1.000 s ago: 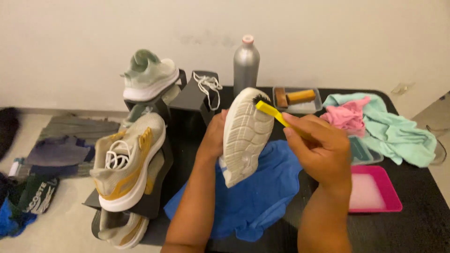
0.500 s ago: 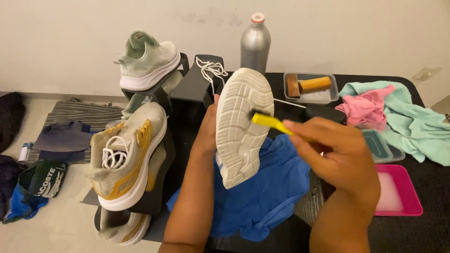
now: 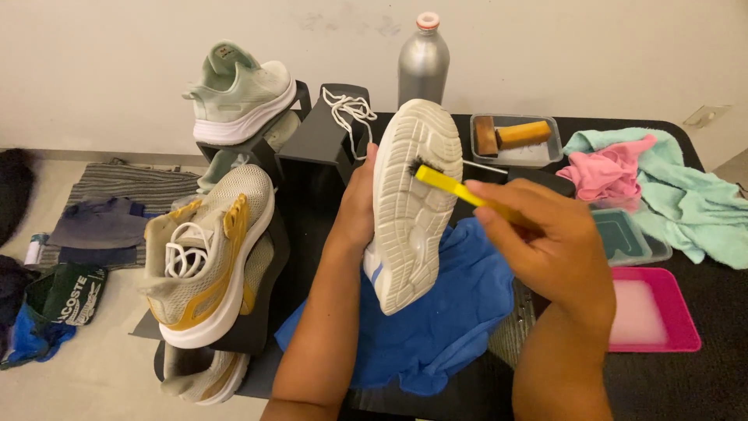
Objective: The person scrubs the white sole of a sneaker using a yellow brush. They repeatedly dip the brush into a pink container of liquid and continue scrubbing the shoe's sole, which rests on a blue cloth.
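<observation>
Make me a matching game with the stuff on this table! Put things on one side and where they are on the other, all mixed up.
Things:
1. brush
2. white-soled shoe
3. blue cloth
4. bottle

Places:
a. standing by the wall
b. in the right hand
c. lying under the held shoe
d. in the left hand

Pairs: 1-b, 2-d, 3-c, 4-a

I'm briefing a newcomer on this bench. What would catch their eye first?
At centre, the left hand holds a white shoe sole-up while the right hand presses a yellow brush to its tread, above a blue cloth. To the left, a beige-and-yellow sneaker sits on a black stand.
</observation>
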